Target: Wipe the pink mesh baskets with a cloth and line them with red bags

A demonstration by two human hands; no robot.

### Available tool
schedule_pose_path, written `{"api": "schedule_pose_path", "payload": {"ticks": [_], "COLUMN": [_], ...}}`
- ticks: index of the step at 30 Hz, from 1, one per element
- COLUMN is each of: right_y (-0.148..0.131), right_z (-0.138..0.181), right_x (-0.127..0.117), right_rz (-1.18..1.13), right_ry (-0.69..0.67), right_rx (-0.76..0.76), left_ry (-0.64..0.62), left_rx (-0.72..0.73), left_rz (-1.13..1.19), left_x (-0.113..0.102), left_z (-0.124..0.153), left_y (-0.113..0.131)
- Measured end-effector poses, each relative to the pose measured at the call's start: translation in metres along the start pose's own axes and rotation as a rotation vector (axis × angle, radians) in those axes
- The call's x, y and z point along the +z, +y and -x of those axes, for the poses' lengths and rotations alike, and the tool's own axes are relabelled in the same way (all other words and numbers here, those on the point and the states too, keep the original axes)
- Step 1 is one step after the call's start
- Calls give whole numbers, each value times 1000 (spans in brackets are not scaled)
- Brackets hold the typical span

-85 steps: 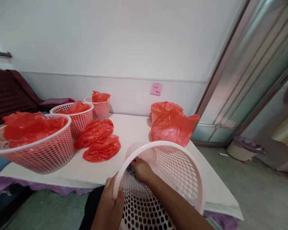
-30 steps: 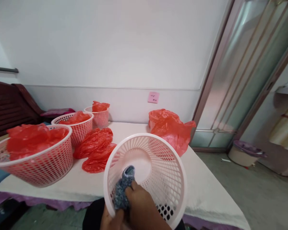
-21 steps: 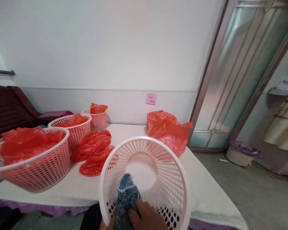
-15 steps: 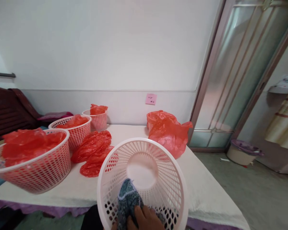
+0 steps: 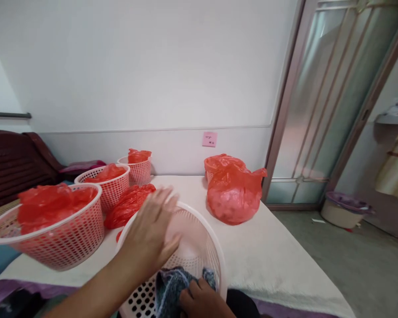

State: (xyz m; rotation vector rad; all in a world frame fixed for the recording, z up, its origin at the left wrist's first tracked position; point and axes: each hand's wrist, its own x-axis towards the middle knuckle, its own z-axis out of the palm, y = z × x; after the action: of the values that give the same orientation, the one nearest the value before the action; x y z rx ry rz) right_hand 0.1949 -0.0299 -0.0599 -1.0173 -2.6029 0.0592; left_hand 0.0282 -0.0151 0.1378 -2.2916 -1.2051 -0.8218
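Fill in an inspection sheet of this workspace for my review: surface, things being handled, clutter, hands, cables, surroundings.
Surface: white cover, purple fabric below its edge.
Things handled: pale openwork basket, its opening tilted toward the camera; blue-grey knitted item inside it.
Clutter: three baskets at left holding red plastic; loose red plastic beside them; bulging red bag at right, a further basket partly hidden behind it.
Left hand: spread open at the pale basket's left side, blurred; contact unclear.
Right hand: gripping the knitted item.
Cables: nothing seen.
Surroundings: white wall with pink note; frosted door; bin on the floor.
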Motion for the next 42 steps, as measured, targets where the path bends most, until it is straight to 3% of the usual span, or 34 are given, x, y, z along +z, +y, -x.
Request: {"api": "schedule_pose_path", "payload": {"ticks": [1,4,7,11,13,16,17,19,20,22,25,31,33,38,42], "right_y": [-1,1,8,17,20,23,24,23,21,15,0,-16,-9,24,29], "right_z": [-2,-2,5,14,16,19,20,22,23,22,15,1,5,20,23], "right_x": [-6,-24,-37,-48,-53,-57,-57,-55,-53,-46,-38,-42,-40,-35,-52], "right_rz": [58,191,258,318,320,290,259,145,69,-84,-289,-612,-527,-47,59], "right_ry": [-45,-80,11,76,63,-1,-23,-31,-11,69,197,235,163,-185,-259], "right_rx": [4,24,-84,-154,-97,40,91,196,245,321,358,336,319,388,444], "left_ry": [-67,-210,-257,-204,-153,-76,-37,-122,-165,-90,7,-20,-63,-98,-156], "left_rx": [70,65,42,-76,-195,-459,-665,-992,-1099,-1245,-1124,-819,-730,-617,-471], "left_rz": [-13,71,160,240,261,351,535,941,1125,1274,1304,842,769,639,485], "left_x": [1,17,32,36,39,53,62,82,92,109,115,94,90,76,61], "left_z": [-18,-51,-60,-53,-35,17,39,81,98,117,113,91,92,75,40], "left_y": [2,0,-12,-32,-39,-30,-19,10,27,57,76,49,43,25,9]}}
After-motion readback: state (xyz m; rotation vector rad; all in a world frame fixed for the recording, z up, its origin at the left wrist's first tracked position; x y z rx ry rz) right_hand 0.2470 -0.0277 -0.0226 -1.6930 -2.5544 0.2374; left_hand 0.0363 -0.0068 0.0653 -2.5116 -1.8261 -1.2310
